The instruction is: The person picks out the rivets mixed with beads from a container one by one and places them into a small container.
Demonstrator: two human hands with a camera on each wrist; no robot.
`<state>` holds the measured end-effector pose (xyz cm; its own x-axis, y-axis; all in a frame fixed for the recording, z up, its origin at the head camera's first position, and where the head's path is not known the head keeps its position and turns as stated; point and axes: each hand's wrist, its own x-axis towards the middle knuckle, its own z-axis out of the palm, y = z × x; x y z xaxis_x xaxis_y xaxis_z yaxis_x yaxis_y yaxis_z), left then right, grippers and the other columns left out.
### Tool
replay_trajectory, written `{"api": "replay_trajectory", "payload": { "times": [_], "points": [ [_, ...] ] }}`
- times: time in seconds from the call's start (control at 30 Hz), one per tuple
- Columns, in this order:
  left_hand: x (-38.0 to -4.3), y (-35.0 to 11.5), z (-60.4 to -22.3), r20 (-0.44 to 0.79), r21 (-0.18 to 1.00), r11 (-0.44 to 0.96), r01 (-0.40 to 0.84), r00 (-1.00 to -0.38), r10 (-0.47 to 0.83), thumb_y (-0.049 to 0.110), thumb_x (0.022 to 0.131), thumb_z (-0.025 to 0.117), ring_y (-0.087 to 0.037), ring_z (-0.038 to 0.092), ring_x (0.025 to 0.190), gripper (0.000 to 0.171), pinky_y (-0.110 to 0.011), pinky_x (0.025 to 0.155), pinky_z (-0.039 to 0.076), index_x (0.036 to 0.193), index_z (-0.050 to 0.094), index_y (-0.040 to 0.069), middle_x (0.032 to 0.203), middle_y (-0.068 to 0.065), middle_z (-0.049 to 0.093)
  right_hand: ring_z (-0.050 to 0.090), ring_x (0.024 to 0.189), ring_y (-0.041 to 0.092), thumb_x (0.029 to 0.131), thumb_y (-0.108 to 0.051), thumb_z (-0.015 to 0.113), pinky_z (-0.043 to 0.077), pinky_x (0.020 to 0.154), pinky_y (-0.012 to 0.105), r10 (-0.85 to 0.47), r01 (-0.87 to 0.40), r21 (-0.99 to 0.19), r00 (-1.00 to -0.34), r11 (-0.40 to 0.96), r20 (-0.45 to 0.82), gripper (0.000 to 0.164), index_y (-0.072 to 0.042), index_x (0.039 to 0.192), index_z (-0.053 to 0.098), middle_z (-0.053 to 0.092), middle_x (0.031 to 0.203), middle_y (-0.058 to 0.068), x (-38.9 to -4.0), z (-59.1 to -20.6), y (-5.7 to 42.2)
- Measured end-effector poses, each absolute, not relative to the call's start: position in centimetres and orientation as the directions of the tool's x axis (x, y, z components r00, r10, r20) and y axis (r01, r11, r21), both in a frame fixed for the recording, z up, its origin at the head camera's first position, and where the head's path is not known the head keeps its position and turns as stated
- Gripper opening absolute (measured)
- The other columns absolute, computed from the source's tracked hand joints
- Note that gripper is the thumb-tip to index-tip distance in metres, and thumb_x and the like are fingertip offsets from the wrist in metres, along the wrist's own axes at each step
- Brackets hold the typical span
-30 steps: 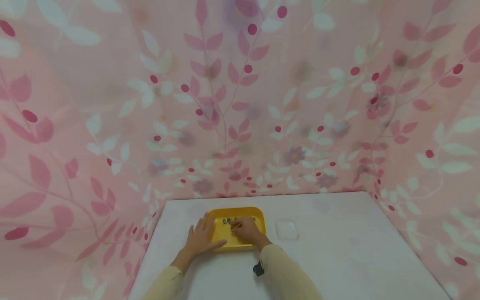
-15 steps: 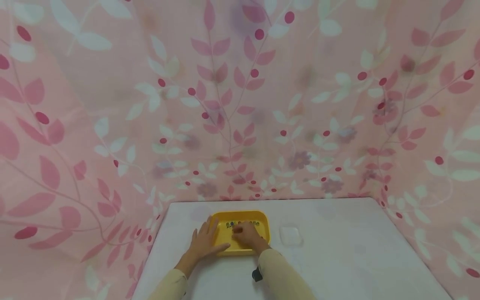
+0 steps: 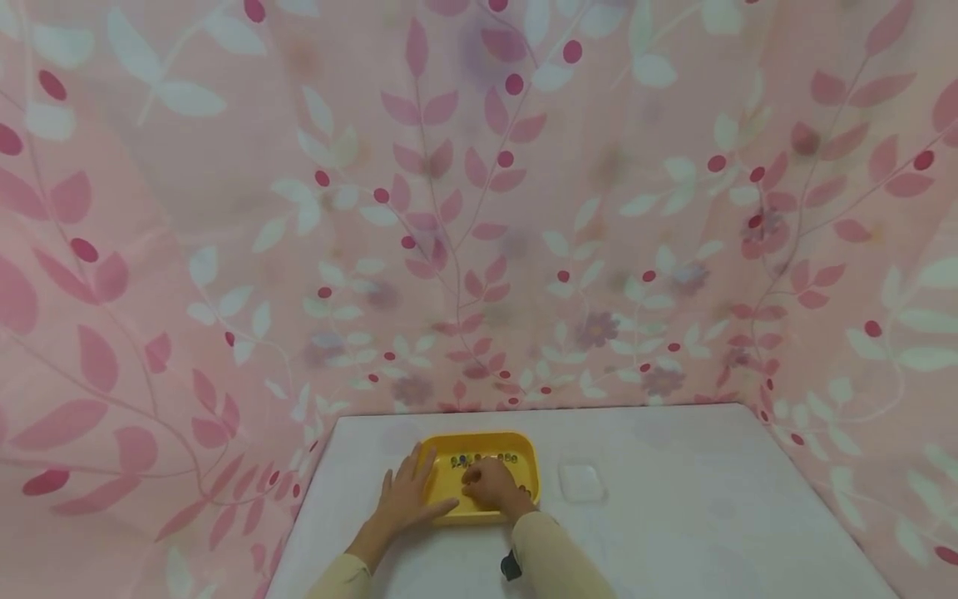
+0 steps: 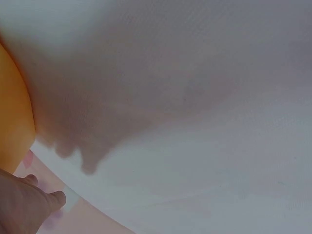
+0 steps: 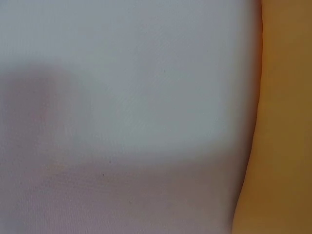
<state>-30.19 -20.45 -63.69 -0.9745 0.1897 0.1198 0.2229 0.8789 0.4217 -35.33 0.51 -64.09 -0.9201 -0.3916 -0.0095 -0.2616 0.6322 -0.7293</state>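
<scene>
A yellow tray [image 3: 479, 519] lies on the white table, its outer wall also showing in the left wrist view and the right wrist view. My left hand [image 3: 404, 499] rests along the tray's left rim, fingers spread and straight. Inside the tray, my right hand [image 3: 491, 484] is low over the floor with fingers bent toward the thumb; whether something small is between the fingertips is too small to tell. Small round coloured pieces [image 3: 507, 457], perhaps marbles or beads, form a row near the far wall. A few dark ones [image 3: 524, 491] sit by the right wall, partly behind my right hand.
Right of the tray, a clear shallow plastic box or lid [image 3: 582, 482] lies on the white table [image 3: 688, 499]. A pink leaf-patterned curtain [image 3: 479, 249] hangs behind and on both sides. A black device [image 3: 511, 566] sits at my right wrist.
The head view has shifted slightly, so the tray appears lower. My right hand has drawn a little back from the row of pieces toward me. The left hand keeps its place on the rim.
</scene>
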Motion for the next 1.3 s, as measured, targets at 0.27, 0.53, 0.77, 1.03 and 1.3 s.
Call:
{"api": "replay_trajectory", "payload": {
  "times": [0.27,0.53,0.77,1.03,1.3],
  "points": [
    [-29.7,-20.3,-63.0,0.126,0.405,0.884,0.231,-0.972,0.196,0.076,0.078,0.062,-0.044,0.031,0.144,0.106,-0.077,0.107,0.019,0.157,0.026,0.016,0.163,-0.019,0.020,0.058,0.079,0.011,0.083,-0.010,0.078,0.055,0.076,0.035,-0.374,-0.234,-0.739,-0.927,0.632,-0.026,0.001,-0.010,0.085,0.077,0.068,0.082,-0.005,-35.0,-64.2,0.3],
    [-29.6,-20.3,-63.6,0.150,0.403,0.882,0.245,-0.968,0.200,0.077,0.078,0.061,-0.045,0.032,0.142,0.107,-0.078,0.106,0.019,0.158,0.022,0.018,0.163,-0.020,0.020,0.056,0.078,0.012,0.083,-0.008,0.077,0.055,0.073,0.034,-0.368,-0.208,-0.755,-0.929,0.622,-0.048,0.004,-0.011,0.081,0.078,0.066,0.079,-0.006,-35.1,-64.7,0.3],
    [-30.3,-20.3,-64.1,0.151,0.434,0.869,0.236,-0.970,0.188,0.081,0.076,0.058,-0.040,0.028,0.147,0.108,-0.075,0.110,0.015,0.160,0.018,0.025,0.166,-0.013,0.016,0.054,0.074,0.010,0.081,-0.008,0.077,0.050,0.068,0.030,-0.368,-0.250,-0.733,-0.930,0.632,0.000,0.004,-0.007,0.078,0.075,0.063,0.077,-0.006,-35.3,-64.5,0.6],
    [-30.3,-20.4,-64.3,0.134,0.422,0.880,0.215,-0.976,0.174,0.083,0.076,0.056,-0.039,0.030,0.146,0.108,-0.075,0.110,0.017,0.160,0.018,0.027,0.166,-0.013,0.017,0.051,0.066,0.008,0.079,-0.002,0.072,0.044,0.057,0.025,-0.390,-0.287,-0.721,-0.921,0.631,0.025,0.012,-0.011,0.071,0.070,0.059,0.069,-0.006,-35.3,-65.0,0.5],
    [-30.4,-20.4,-64.2,0.121,0.432,0.878,0.207,-0.978,0.171,0.083,0.075,0.057,-0.039,0.028,0.147,0.109,-0.075,0.111,0.014,0.160,0.016,0.027,0.166,-0.012,0.014,0.053,0.070,0.011,0.084,-0.004,0.070,0.046,0.061,0.027,-0.354,-0.212,-0.767,-0.935,0.606,-0.021,0.010,-0.010,0.076,0.069,0.061,0.075,-0.004,-35.2,-64.5,0.7]
  ]
}}
